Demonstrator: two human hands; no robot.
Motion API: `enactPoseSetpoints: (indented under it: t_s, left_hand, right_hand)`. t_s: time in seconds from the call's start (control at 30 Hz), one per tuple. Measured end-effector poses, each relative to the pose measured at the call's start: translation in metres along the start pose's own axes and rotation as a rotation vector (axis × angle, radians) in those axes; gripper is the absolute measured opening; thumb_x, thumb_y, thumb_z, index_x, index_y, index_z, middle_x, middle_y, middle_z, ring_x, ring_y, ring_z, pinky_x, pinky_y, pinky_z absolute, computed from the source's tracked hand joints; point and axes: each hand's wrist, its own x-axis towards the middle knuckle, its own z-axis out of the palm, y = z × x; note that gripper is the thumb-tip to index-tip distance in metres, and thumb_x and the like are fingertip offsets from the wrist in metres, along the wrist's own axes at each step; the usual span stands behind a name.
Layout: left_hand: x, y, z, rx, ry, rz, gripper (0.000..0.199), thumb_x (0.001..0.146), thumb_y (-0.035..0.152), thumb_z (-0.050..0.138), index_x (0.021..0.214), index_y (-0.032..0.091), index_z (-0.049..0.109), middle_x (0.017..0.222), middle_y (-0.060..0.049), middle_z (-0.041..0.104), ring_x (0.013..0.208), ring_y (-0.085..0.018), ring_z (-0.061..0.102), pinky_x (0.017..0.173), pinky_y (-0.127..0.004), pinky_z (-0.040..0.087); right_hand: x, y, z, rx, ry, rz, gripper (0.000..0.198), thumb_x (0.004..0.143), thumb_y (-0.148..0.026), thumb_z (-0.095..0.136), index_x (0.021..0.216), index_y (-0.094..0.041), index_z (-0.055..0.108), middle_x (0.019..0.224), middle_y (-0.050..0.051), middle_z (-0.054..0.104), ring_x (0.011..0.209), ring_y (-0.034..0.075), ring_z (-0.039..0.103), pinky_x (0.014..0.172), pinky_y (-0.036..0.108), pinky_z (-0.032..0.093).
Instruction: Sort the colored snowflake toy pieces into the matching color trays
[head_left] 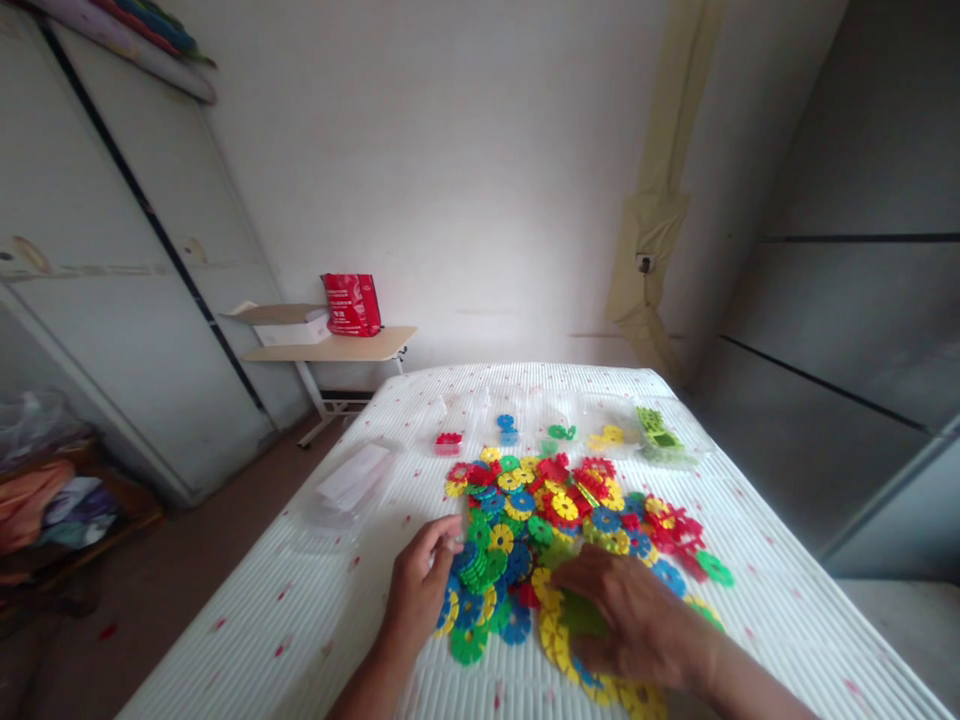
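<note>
A heap of notched plastic disc pieces [519, 565] in red, yellow, blue and green lies on the white ribbed cover. My left hand [421, 572] is at the heap's left edge, fingers curled and thumb close to the fingertips; whatever they may hold cannot be made out. Over the near right part of the heap, my right hand [637, 610] bends its fingers and thumb around a lime-green piece [581, 612], which is partly hidden by the hand. Yellow discs [553, 635] curve along beneath its fingers.
Behind the heap stand small clear containers with red pieces [448, 440], blue pieces [507, 428], green pieces [561, 433] and yellow pieces [607, 437]. A clear bag with lime-green parts [658, 432] lies far right. A clear plastic package [354, 485] rests at left.
</note>
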Motion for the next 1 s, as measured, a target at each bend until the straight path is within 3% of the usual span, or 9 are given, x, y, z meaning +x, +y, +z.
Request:
enactPoseSetpoints:
  t_s: [0.23, 0.47, 0.73, 1.0]
  left_hand:
    - [0.000, 0.000, 0.000, 0.007, -0.010, -0.004, 0.030, 0.080, 0.033, 0.048, 0.100, 0.017, 0.062, 0.090, -0.006, 0.069, 0.077, -0.019, 0.068, 0.072, -0.029, 0.052]
    - [0.000, 0.004, 0.001, 0.005, 0.004, -0.003, 0.029, 0.078, 0.034, 0.049, 0.098, 0.018, 0.063, 0.087, -0.005, 0.069, 0.076, -0.019, 0.067, 0.072, -0.030, 0.052]
    - [0.000, 0.008, 0.000, -0.014, 0.023, -0.005, 0.030, 0.076, 0.035, 0.051, 0.095, 0.017, 0.065, 0.085, -0.006, 0.070, 0.074, -0.019, 0.067, 0.070, -0.030, 0.053]
    - [0.000, 0.004, 0.000, 0.002, 0.004, 0.004, 0.028, 0.077, 0.033, 0.049, 0.097, 0.018, 0.064, 0.086, -0.005, 0.070, 0.075, -0.019, 0.067, 0.071, -0.029, 0.053]
  right_hand:
    - [0.006, -0.013, 0.013, 0.016, -0.088, -0.129, 0.036, 0.063, -0.033, 0.063, 0.098, -0.023, 0.060, 0.092, 0.004, 0.063, 0.087, 0.022, 0.054, 0.074, 0.029, 0.040]
    - [0.013, 0.001, 0.004, -0.110, 0.196, 0.133, 0.040, 0.075, -0.028, 0.053, 0.114, -0.018, 0.055, 0.105, 0.011, 0.061, 0.097, 0.025, 0.051, 0.080, 0.034, 0.039]
    - [0.027, 0.012, 0.002, -0.047, 0.000, -0.111, 0.059, 0.065, -0.015, 0.056, 0.122, -0.025, 0.052, 0.133, 0.006, 0.049, 0.119, 0.026, 0.042, 0.098, 0.043, 0.030]
    - [0.029, 0.011, -0.006, -0.066, -0.027, -0.085, 0.068, 0.058, -0.010, 0.053, 0.124, -0.028, 0.050, 0.132, 0.005, 0.049, 0.119, 0.027, 0.041, 0.099, 0.046, 0.028]
